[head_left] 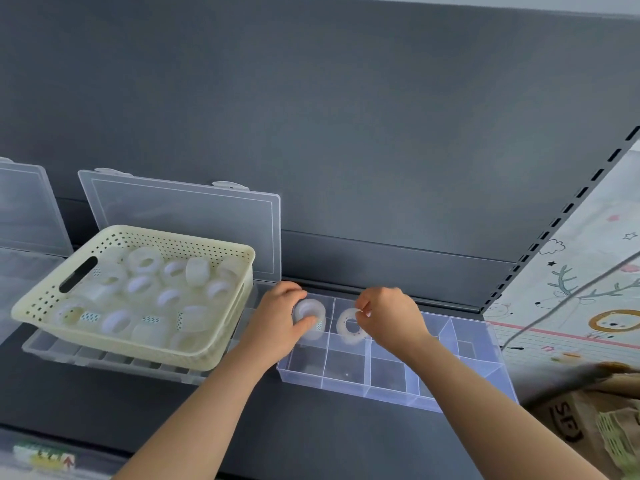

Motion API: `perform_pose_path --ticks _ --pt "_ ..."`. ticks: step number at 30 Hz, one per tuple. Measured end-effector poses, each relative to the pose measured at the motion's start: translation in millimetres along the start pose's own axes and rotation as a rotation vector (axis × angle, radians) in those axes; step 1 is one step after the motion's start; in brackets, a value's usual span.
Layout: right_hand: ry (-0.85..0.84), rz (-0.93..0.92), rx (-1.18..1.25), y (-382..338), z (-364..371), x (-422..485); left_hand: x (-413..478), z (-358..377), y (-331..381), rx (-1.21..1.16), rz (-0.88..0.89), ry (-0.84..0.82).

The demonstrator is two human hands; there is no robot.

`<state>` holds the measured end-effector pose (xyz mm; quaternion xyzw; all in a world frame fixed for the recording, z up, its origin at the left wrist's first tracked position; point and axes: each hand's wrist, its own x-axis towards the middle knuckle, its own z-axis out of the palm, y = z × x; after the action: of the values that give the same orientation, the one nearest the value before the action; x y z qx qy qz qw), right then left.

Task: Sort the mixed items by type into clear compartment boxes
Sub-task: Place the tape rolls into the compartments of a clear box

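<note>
Diffuse light leaves the dark grey matte shelf panel [346, 116] bright, with a faint shadow under the cream perforated plastic basket [221, 355]. The wide lens bows edges near the borders and smears the brown cardboard box [568, 414]; mild blur softens the translucent tape roll [310, 311] in the left hand [280, 320] and the white tape ring [343, 329] in the right hand [391, 313].

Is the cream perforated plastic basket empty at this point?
No: the cream perforated plastic basket holds many translucent tape rolls, piled across its floor.
</note>
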<state>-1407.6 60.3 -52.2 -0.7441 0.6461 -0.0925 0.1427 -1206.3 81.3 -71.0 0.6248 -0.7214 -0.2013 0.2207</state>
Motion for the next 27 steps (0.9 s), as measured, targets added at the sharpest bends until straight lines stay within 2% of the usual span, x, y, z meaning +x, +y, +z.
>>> perform_pose_path --ticks 4,7,11,15,18,21,27 --pt "-0.079 -0.069 -0.228 -6 1 -1 -2 -1 2 0.029 -0.002 -0.005" --pt "-0.021 -0.087 -0.248 -7 -1 -4 -5 -9 9 0.031 -0.002 -0.001" --pt "0.124 -0.164 0.002 -27 -16 -7 -15 -47 19 -0.037 0.048 0.093" --pt "0.11 -0.233 0.244 -74 -29 -8 -29 -111 -8 -0.026 0.079 0.186" --pt "0.102 -0.288 0.379 -108 -27 1 -29 -151 -59 0.006 -0.029 0.198" --pt "0.065 -0.307 0.449 -143 -22 10 -13 -168 -105 0.057 -0.125 0.113" --pt "-0.088 -0.295 0.437 -190 -9 21 27 -154 -132 0.19 0.011 -0.134"
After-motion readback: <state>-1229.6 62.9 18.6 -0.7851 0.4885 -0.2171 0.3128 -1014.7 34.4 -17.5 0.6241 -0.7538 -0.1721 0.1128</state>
